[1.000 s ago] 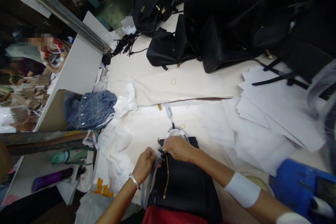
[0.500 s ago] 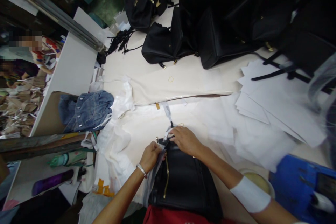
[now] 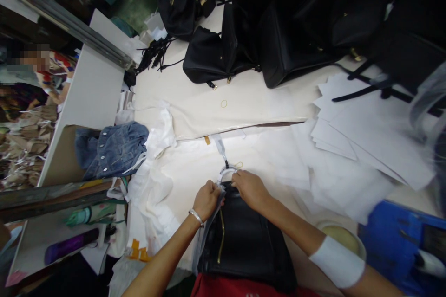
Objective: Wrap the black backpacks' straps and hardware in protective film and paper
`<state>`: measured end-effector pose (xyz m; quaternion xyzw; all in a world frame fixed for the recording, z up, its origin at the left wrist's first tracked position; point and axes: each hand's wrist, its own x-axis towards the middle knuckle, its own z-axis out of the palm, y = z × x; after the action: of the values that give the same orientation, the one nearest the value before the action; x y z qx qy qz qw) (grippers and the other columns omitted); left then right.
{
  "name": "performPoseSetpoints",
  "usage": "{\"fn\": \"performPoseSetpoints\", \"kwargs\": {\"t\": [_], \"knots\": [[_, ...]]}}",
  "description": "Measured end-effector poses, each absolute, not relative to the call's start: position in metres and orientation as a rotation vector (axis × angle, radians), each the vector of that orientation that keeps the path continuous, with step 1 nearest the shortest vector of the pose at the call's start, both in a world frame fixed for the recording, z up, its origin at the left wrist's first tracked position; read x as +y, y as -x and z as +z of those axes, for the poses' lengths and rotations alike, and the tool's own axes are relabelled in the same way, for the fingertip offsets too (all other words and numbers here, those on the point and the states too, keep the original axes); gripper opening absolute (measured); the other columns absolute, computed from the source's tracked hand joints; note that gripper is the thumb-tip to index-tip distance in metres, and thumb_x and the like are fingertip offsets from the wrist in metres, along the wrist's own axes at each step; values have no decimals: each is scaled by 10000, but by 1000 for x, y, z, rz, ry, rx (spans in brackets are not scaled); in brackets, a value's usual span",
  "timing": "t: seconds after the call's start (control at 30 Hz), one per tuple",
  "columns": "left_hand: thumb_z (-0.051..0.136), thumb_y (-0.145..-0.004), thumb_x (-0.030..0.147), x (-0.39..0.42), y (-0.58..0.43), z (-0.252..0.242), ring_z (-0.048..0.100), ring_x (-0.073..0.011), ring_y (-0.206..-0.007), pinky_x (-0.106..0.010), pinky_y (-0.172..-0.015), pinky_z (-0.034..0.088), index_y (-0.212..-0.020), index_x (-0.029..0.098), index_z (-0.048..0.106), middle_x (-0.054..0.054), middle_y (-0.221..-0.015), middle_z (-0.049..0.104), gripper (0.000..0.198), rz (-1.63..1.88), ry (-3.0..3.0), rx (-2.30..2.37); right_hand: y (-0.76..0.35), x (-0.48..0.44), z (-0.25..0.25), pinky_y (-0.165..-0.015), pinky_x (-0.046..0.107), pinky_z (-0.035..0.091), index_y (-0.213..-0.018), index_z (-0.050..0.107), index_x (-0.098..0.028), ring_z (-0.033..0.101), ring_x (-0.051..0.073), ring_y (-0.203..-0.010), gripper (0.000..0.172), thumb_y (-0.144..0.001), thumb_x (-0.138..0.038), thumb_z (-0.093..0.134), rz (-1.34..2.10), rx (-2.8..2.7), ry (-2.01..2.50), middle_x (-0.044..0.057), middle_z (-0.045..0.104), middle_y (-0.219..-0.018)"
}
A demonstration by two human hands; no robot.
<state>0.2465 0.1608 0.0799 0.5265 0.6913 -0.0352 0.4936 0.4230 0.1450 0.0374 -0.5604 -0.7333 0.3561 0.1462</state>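
A black leather-look backpack point(image 3: 247, 241) with a gold zipper lies in front of me, its top pointing away. My left hand point(image 3: 208, 200) pinches a translucent plastic-wrapped strap point(image 3: 206, 236) at the bag's top left corner; the strap runs down along its side. My right hand point(image 3: 251, 189) is closed at the top edge, beside the right end of the wrapped handle loop point(image 3: 227, 169). What its fingertips grip is hidden. Just past the loop, a black tie and a clear plastic strip point(image 3: 220, 145) extend over the table. A yellow rubber band point(image 3: 239, 164) lies close by.
More black bags point(image 3: 223, 55) crowd the far side of the table. White paper sheets point(image 3: 369, 125) spread at the right, above a blue crate point(image 3: 393, 241) and a round tub point(image 3: 339, 239). White cloth point(image 3: 156, 204) and a denim garment point(image 3: 114, 148) lie left. People sit beyond the partition point(image 3: 90, 88).
My left hand has moved slightly up and right, towards the handle. My right hand has shifted right with its fingers curled in, and the handle loop now stands out more plainly.
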Motion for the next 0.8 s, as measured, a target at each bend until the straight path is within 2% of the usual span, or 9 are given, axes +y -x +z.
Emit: {"fn": "performPoseSetpoints", "kwargs": {"t": [0.23,0.33,0.4,0.6,0.8], "knots": [[423,-821,270,165,-255,70,625,-212,-611,-295,-594,356,-772,194,497,-70,-645,658,117,-321,-1667,1710,-424,143,28,-713,284,416,-870,592,-160,570,192,-828,193,-846,-76,420,1173,-2172,1367,71,619,-905],[413,-837,282,164,-257,63,629,-219,-629,-291,-597,351,-806,189,503,-75,-655,660,133,-339,-1666,1694,-430,145,18,-693,255,419,-977,575,-176,584,164,-797,241,-822,-64,429,1329,-2000,1282,42,640,-893],[406,-843,289,164,-259,60,631,-224,-646,-291,-595,349,-827,182,507,-86,-674,665,147,-364,-1682,1702,-432,145,14,-675,243,424,-1068,537,-173,588,151,-759,335,-781,-34,435,1401,-1914,1264,37,648,-886],[363,-851,249,171,-273,58,627,-260,-728,-312,-601,341,-879,141,510,-160,-783,666,185,-568,-1865,1702,-430,144,9,-692,251,439,-1123,507,-144,585,146,-733,406,-756,-8,398,1415,-1873,1205,50,641,-866],[348,-874,254,173,-276,61,632,-244,-783,-308,-634,358,-924,125,500,-155,-826,665,205,-626,-1887,1687,-421,158,7,-836,310,418,-1219,467,-161,565,204,-998,451,-786,-46,418,1298,-1952,1276,105,595,-1147]]}}
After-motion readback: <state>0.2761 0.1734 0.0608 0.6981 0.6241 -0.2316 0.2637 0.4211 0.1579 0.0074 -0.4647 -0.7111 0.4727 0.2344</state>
